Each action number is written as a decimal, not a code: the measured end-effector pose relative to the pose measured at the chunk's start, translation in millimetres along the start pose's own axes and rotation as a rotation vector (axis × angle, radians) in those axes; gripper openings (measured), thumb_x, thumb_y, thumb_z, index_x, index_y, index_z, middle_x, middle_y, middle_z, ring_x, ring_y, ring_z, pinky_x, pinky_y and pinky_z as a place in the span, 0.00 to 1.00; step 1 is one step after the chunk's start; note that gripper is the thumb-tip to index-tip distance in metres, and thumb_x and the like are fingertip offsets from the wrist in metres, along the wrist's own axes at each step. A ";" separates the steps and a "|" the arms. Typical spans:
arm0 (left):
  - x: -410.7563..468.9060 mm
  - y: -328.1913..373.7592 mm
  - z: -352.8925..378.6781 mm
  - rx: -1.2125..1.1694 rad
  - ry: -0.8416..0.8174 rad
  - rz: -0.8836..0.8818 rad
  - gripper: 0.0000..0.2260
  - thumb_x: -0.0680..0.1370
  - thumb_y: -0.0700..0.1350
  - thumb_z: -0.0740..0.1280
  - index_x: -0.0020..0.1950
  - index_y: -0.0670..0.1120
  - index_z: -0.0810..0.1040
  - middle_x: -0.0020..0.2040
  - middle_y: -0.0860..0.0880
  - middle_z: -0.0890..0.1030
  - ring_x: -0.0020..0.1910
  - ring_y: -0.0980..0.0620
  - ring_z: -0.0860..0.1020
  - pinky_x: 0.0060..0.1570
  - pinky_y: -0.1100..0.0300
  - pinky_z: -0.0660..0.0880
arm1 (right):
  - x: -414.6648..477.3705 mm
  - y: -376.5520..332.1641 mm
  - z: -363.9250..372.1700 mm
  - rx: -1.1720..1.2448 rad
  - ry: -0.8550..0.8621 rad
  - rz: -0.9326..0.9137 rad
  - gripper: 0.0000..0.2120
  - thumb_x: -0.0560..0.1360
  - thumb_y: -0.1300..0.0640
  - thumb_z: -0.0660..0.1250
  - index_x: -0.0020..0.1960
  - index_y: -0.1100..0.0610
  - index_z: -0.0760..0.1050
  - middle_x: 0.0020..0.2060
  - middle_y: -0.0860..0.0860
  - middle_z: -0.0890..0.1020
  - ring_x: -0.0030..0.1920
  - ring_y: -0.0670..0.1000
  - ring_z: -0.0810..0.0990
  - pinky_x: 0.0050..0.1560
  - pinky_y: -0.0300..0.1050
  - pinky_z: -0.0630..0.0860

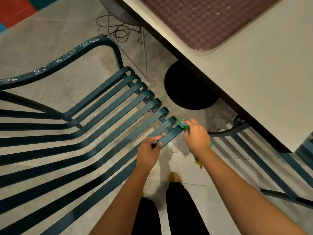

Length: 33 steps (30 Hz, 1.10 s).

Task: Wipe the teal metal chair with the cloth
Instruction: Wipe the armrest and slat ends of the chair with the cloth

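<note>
Two hands on one slat, why both?

— Start nearer: below the wrists there are black trousers and a tan shoe (pixel 175 178) on the tiled floor, so the person stands right at the chair's (pixel 143 98) front corner and reaches down. The left hand (pixel 149 150) has its fingers curled round the outermost slat (pixel 171 135), thumb on top. I'd guess it steadies the frame against the rubbing.

And the right hand?

— The right hand (pixel 197 135) bunches the cloth (pixel 182 124) in its fingers and presses it onto the rolled front end of that same slat, just ahead of the left hand. A loose green and yellow tail hangs under the right wrist.

So where does the job stand?

— Early or midway, I'd say. The other slats fan out left of the left hand, and the armrest (pixel 67 55) far beyond them is flecked with white specks.

What lies past the hands?

— Just beyond the right hand, a round black base (pixel 188 89) sits on the floor under a pale desk (pixel 254 82). Right of the right hand, a second teal chair (pixel 225 132) is tucked beneath that desk. A checkered mat (pixel 211 19) lies on the desk further off. Farthest ahead of the left hand are a grey chair (pixel 118 12) and a tangled black cable (pixel 120 32).

Any brand or writing?

— None that I can read anywhere.
</note>
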<state>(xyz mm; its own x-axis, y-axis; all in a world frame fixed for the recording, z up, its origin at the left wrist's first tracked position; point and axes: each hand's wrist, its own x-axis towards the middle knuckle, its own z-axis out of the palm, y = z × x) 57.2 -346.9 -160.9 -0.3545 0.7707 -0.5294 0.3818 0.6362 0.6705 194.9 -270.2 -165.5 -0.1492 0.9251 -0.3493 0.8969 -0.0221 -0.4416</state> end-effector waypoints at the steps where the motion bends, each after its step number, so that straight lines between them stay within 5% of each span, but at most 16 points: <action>1: 0.1 1.0 -0.5 -0.011 -0.005 -0.009 0.12 0.77 0.42 0.63 0.61 0.46 0.77 0.58 0.47 0.78 0.52 0.56 0.73 0.53 0.67 0.66 | 4.1 1.7 -1.3 0.034 -0.015 0.030 0.16 0.77 0.64 0.57 0.63 0.55 0.72 0.58 0.54 0.76 0.53 0.59 0.76 0.47 0.50 0.73; 7: 3.8 6.8 1.8 -0.157 0.007 -0.107 0.09 0.77 0.42 0.64 0.56 0.45 0.78 0.56 0.49 0.77 0.47 0.56 0.74 0.49 0.65 0.69 | 18.5 13.4 -15.6 0.254 -0.039 0.282 0.16 0.78 0.63 0.57 0.65 0.55 0.71 0.58 0.61 0.77 0.58 0.61 0.74 0.54 0.48 0.72; 11: 7.2 12.7 10.9 -0.135 0.031 -0.054 0.10 0.76 0.41 0.65 0.57 0.45 0.79 0.55 0.48 0.79 0.49 0.56 0.74 0.51 0.67 0.69 | 0.5 4.8 -13.7 0.235 0.016 0.045 0.14 0.77 0.62 0.60 0.62 0.54 0.72 0.57 0.54 0.77 0.53 0.54 0.77 0.48 0.42 0.71; 15: 10.3 15.1 13.2 -0.084 0.044 -0.032 0.10 0.76 0.41 0.65 0.57 0.45 0.79 0.54 0.48 0.78 0.48 0.56 0.74 0.52 0.66 0.69 | -16.3 -4.6 2.5 0.101 0.008 -0.156 0.14 0.75 0.58 0.62 0.61 0.52 0.73 0.57 0.50 0.75 0.52 0.53 0.76 0.51 0.49 0.76; 21: 9.6 15.2 12.1 -0.080 0.035 -0.013 0.11 0.77 0.40 0.64 0.58 0.45 0.79 0.52 0.51 0.77 0.49 0.57 0.74 0.51 0.66 0.69 | -9.6 4.3 8.4 0.086 0.047 -0.100 0.16 0.74 0.63 0.64 0.61 0.56 0.73 0.58 0.53 0.76 0.53 0.58 0.76 0.52 0.50 0.75; 28: 9.8 14.3 10.1 -0.102 0.026 -0.029 0.11 0.77 0.40 0.64 0.57 0.47 0.79 0.52 0.51 0.77 0.47 0.58 0.73 0.47 0.72 0.66 | -5.9 13.6 -5.0 0.386 0.043 0.088 0.13 0.76 0.64 0.62 0.60 0.61 0.73 0.55 0.57 0.76 0.51 0.51 0.74 0.48 0.32 0.64; 33: 10.4 12.0 9.9 -0.116 0.020 -0.025 0.10 0.76 0.40 0.65 0.57 0.46 0.79 0.56 0.47 0.79 0.47 0.57 0.74 0.52 0.68 0.68 | -34.9 2.7 0.9 0.263 -0.017 -0.109 0.18 0.74 0.62 0.64 0.64 0.56 0.72 0.60 0.50 0.73 0.56 0.50 0.73 0.53 0.35 0.69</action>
<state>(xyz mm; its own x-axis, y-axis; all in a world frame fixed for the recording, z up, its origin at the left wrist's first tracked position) 66.6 -330.9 -163.4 -0.3801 0.7529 -0.5372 0.2713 0.6460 0.7135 202.1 -302.8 -155.3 -0.2480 0.9210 -0.3004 0.7366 -0.0222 -0.6760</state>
